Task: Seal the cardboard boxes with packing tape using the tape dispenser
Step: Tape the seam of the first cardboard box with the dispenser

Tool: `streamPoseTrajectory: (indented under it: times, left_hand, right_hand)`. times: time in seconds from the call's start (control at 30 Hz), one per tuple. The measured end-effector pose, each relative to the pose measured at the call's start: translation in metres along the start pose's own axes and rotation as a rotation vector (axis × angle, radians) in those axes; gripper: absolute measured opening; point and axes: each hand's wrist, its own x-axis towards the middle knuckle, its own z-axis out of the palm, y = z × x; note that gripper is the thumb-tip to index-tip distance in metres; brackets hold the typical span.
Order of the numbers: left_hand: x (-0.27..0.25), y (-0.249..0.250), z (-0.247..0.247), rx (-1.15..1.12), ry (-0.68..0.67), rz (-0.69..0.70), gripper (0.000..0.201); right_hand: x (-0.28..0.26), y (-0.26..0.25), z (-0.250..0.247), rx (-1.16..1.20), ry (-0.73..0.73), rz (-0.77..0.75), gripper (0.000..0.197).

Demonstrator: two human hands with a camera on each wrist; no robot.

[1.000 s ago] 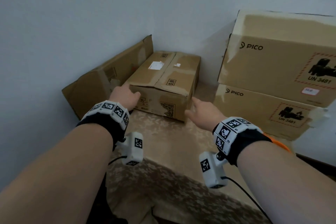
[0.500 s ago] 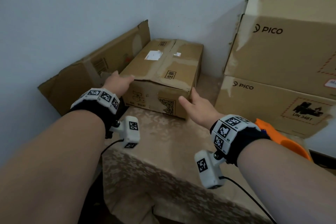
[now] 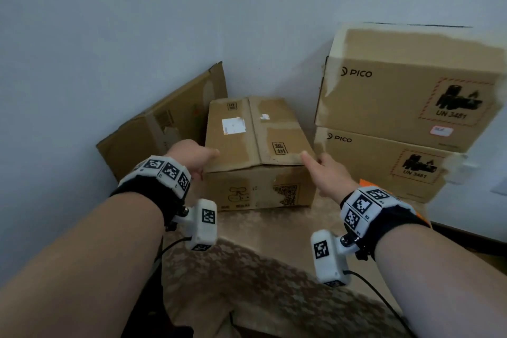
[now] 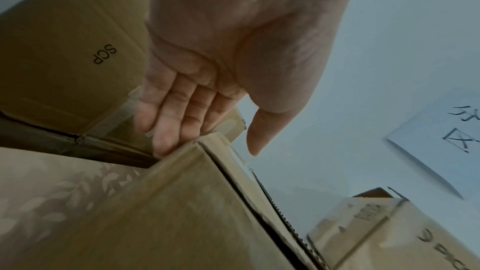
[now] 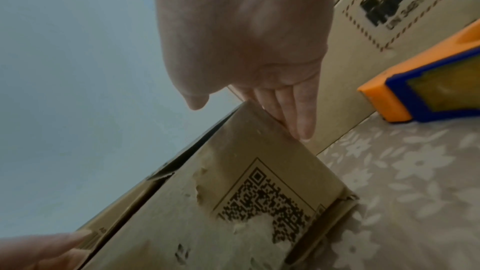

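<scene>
A small brown cardboard box [image 3: 258,153] stands on the table with its top flaps down and the centre seam bare. My left hand [image 3: 192,156] presses straight fingers [image 4: 166,130] against the box's left side, with the thumb over the top edge. My right hand [image 3: 323,173] lies flat on the right side [image 5: 233,192], thumb resting on the top flap. The orange and blue tape dispenser [image 5: 428,93] lies on the cloth to the right. In the head view only an orange sliver of the dispenser [image 3: 366,182] shows behind my right wrist.
Two stacked PICO cartons [image 3: 397,96] stand close on the right. A worn carton [image 3: 164,129] leans on the wall at the left. The table has a pale patterned cloth [image 3: 260,241]. A sheet of paper [image 4: 441,141] hangs on the wall.
My right hand reached the box's right side and both hands turned the box. Its short front face now faces me squarely.
</scene>
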Motion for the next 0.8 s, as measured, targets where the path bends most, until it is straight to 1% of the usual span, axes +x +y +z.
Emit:
streamPoseTrajectory:
  times: [0.17,0.2,0.27,0.33,0.4,0.47,0.57,0.63,0.67,0.73,0.8]
  left_hand:
    - [-0.036,0.012,0.005,0.130,-0.200,-0.015,0.048]
    - [-0.044,0.015,0.007,0.155,-0.238,-0.017,0.051]
    - [-0.057,0.021,0.012,0.192,-0.320,-0.037,0.065]
    - [-0.071,0.028,0.020,0.248,-0.429,-0.062,0.074]
    - [-0.081,0.035,0.027,0.321,-0.491,-0.073,0.074]
    - [-0.087,0.040,0.032,0.411,-0.440,-0.044,0.070]
    - [-0.088,0.043,0.036,0.517,-0.308,0.022,0.054]
    - [-0.086,0.043,0.040,0.554,-0.245,0.043,0.048]
    - [-0.085,0.042,0.041,0.555,-0.210,0.044,0.048]
    - [-0.085,0.044,0.045,0.526,-0.167,0.039,0.050]
    - [-0.086,0.047,0.049,0.490,-0.146,0.047,0.049]
  right_hand:
    - [-0.026,0.016,-0.021,-0.035,0.014,0.012,0.067]
    - [-0.031,0.020,-0.024,-0.046,0.018,0.014,0.066]
    - [-0.039,0.027,-0.029,-0.079,0.012,0.020,0.065]
    - [-0.047,0.034,-0.035,-0.167,-0.001,0.017,0.062]
    - [-0.053,0.041,-0.042,-0.251,-0.010,0.007,0.059]
    - [-0.058,0.050,-0.049,-0.303,-0.038,0.007,0.054]
    - [-0.058,0.068,-0.054,-0.382,-0.048,0.027,0.039]
    - [-0.056,0.081,-0.057,-0.458,-0.038,0.087,0.035]
    - [-0.053,0.087,-0.058,-0.519,-0.044,0.120,0.032]
    - [-0.040,0.097,-0.056,-0.588,-0.064,0.163,0.017]
    - [-0.028,0.107,-0.051,-0.643,-0.109,0.209,0.022]
